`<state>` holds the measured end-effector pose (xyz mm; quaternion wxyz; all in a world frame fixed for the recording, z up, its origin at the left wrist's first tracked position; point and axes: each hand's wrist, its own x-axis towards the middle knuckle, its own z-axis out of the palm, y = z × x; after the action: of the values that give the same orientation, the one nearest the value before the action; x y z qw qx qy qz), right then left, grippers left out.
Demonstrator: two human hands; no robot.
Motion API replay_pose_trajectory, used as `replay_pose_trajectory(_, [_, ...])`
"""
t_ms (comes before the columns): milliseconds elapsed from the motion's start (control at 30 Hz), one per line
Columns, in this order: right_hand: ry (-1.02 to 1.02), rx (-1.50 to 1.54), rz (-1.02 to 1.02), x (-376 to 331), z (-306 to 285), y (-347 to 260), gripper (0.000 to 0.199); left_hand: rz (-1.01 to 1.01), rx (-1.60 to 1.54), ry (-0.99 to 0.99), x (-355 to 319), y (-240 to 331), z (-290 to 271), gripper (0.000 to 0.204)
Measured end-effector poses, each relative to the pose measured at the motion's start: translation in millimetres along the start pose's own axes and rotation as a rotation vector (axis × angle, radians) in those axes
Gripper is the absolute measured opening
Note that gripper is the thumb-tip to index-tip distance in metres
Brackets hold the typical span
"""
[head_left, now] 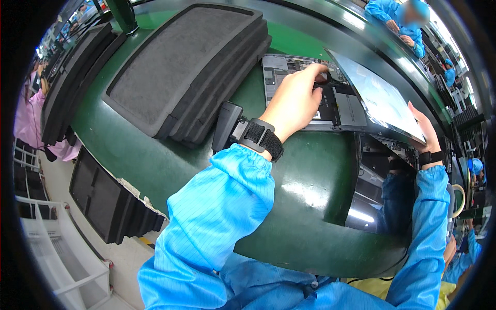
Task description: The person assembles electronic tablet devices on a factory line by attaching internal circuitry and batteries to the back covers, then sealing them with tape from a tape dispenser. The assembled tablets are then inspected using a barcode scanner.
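In the head view, an opened flat device (pixel 352 109), seemingly a laptop or tablet body, lies on the green table with its circuit boards and black battery cells showing. Over its inner parts, my left hand (pixel 295 97) is closed, thumb and forefinger bent towards each other at a small black part; what they pinch is hidden. A thin screen panel (pixel 385 95) with a pale, shiny face leans up at a slant along the device's right side. My right hand (pixel 427 130) grips the panel's lower right edge, its fingers partly hidden behind it.
A stack of black foam trays (pixel 186 62) stands left of the device, with more trays (pixel 77 77) beyond. A dark glossy panel (pixel 369 191) lies near my right forearm. White racks (pixel 62 248) stand on the floor at left. A co-worker (pixel 398 20) in blue sits across.
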<state>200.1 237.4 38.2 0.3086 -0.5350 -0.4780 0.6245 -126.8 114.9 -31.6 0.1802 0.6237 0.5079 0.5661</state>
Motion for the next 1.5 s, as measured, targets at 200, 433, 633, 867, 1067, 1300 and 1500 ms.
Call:
replay_pose_trajectory(200, [0.028, -0.044, 0.028, -7, 6, -1, 0.032, 0.064, 0.095, -0.067, -3, 2, -9, 0.027])
replay_pose_trajectory(433, [0.172, 0.009, 0.066, 4, 3, 0, 0.022, 0.113, 0.114, -0.049, -2, 5, -10, 0.022])
replay_pose_trajectory(633, [0.203, -0.055, 0.05, 8, 17, 3, 0.019, 0.057, 0.061, -0.04, -5, 4, -6, 0.019])
replay_pose_trajectory(867, [0.119, 0.019, 0.168, -3, 26, -6, 0.018, 0.033, 0.058, -0.038, -7, 5, -6, 0.02])
replay_pose_trajectory(1067, [-0.092, 0.344, 0.296, 7, 4, -5, 0.025, 0.025, 0.04, 0.017, -6, 5, -5, 0.02])
replay_pose_trajectory(1300, [-0.08, 0.272, 0.237, 6, 6, -7, 0.025, -0.029, 0.003, 0.071, -7, 10, -5, 0.024])
replay_pose_trajectory(1500, [0.056, 0.228, 0.236, -3, 26, -9, 0.024, -0.155, -0.051, 0.126, -7, 7, -6, 0.03])
